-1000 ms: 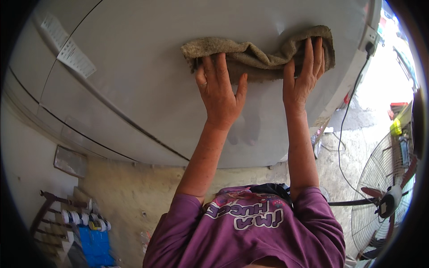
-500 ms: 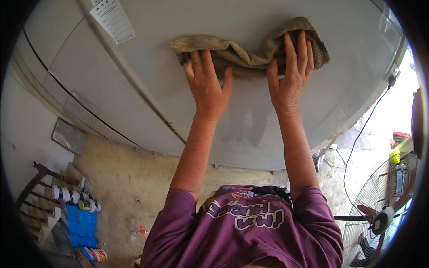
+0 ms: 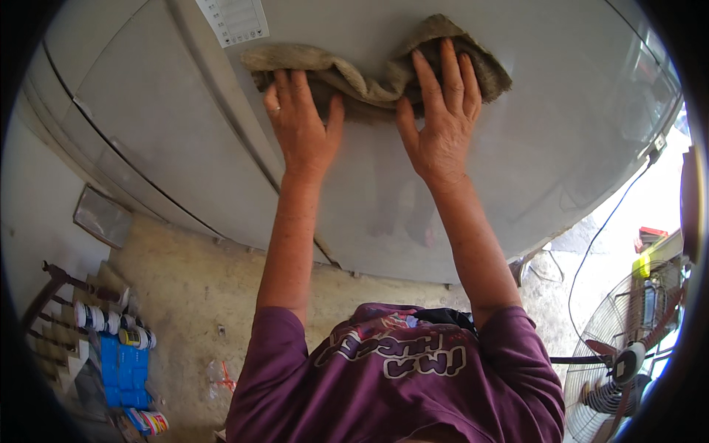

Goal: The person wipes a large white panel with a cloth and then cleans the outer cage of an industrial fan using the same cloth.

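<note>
I find brown cloth (image 3: 367, 88) under fingers (image 3: 450, 74), long axis left-right on grey panel (image 3: 561, 125); left hand (image 3: 301, 136) nearer left end, right hand (image 3: 443, 136) nearer right; fingers outstretched, unclenched.

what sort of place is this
Perhaps a home or small workshop, judging by the dark stair railing, the large caged fan and the rough, stained floor.

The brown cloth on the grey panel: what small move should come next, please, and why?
Probably the left hand and right hand should slide the brown cloth slightly rightward: its left end lies close to the white printed label, while a wide stretch of the grey panel lies uncovered on its right.
</note>
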The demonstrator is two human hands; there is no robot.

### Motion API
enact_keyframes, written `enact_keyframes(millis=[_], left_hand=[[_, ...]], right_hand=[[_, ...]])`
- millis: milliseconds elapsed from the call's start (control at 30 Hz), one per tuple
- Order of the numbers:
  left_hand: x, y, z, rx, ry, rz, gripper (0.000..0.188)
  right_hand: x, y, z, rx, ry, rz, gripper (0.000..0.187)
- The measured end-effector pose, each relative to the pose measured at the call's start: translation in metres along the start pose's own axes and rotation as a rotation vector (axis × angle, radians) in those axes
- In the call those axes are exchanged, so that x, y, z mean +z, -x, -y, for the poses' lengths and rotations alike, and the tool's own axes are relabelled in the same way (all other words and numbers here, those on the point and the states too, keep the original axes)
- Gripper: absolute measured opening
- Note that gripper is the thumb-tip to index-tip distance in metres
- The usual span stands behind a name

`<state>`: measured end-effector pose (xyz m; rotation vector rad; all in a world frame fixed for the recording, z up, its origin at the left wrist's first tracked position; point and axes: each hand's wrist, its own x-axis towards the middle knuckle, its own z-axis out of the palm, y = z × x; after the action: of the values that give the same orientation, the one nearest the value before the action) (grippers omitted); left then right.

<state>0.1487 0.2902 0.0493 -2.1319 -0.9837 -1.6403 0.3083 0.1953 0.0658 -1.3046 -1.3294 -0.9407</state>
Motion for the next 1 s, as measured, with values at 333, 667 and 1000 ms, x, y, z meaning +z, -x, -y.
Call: enact_keyframes(millis=[333, 667, 1000], left_hand=[[-0.005, 0.014, 0.052, 0.022, -0.057, -0.022, 0.068], [0.003, 0.024, 0.048, -0.032, -0.003, -0.023, 0.063], [0.019, -0.014, 0.045, 0.016, 0.035, -0.175, 0.07]], right_hand=[[0.027, 0.011, 0.034, -0.041, -0.006, 0.133, 0.054], [0.03, 0.008, 0.032, -0.084, -0.006, 0.108, 0.052], [0.026, -0.06, 0.025, -0.314, -0.027, 0.093, 0.05]])
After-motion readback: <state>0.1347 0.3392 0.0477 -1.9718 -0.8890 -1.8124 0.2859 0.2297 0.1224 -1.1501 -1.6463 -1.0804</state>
